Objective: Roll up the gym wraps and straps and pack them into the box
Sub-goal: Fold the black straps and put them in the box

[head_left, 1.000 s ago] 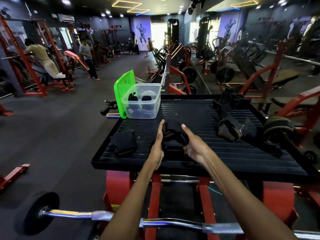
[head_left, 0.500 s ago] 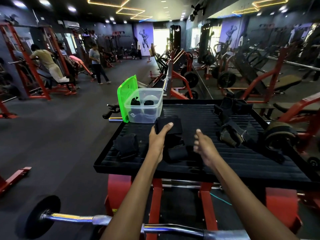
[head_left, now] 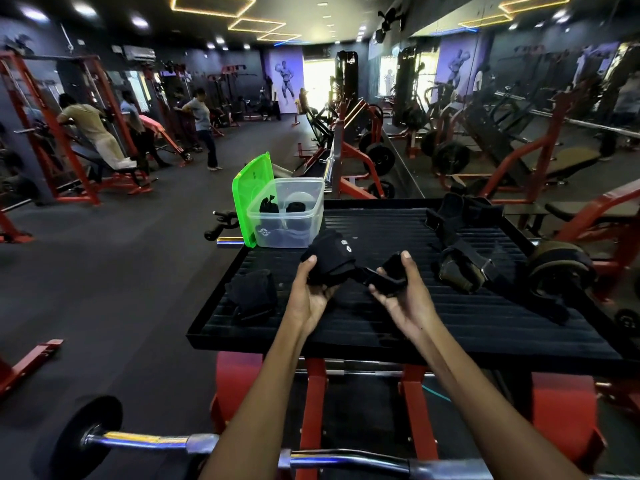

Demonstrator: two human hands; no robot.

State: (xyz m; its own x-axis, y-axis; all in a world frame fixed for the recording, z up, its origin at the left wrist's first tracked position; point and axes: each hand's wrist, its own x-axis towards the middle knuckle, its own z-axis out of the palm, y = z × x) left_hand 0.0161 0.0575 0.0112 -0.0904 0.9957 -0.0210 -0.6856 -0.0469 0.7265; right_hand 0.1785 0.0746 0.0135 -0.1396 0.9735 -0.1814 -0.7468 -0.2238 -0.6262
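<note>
Soft black wrap held between both hands above the table

Wrap (head_left: pixel 329 259) hangs in the air over the ribbed black table (head_left: pixel 398 327), its bulky rolled end in the left hand (head_left: pixel 308 292) and its flat strap tail (head_left: pixel 377 280) running across to the right hand (head_left: pixel 403 296). Left grip is curled round the bundle, thumb on top; right grip pinches the tail end between thumb and fingers. It looks like light, limp fabric that will sag and unroll if let slack, so tension along the tail matters; best hold is the thick roll itself, with the free end kept taut. Beyond it, the clear box (head_left: pixel 285 220) with its green lid (head_left: pixel 251 199) propped open already holds dark rolls. Another wrap (head_left: pixel 251 296) lies to the left on the table, and more straps (head_left: pixel 460 268) to the right
</note>
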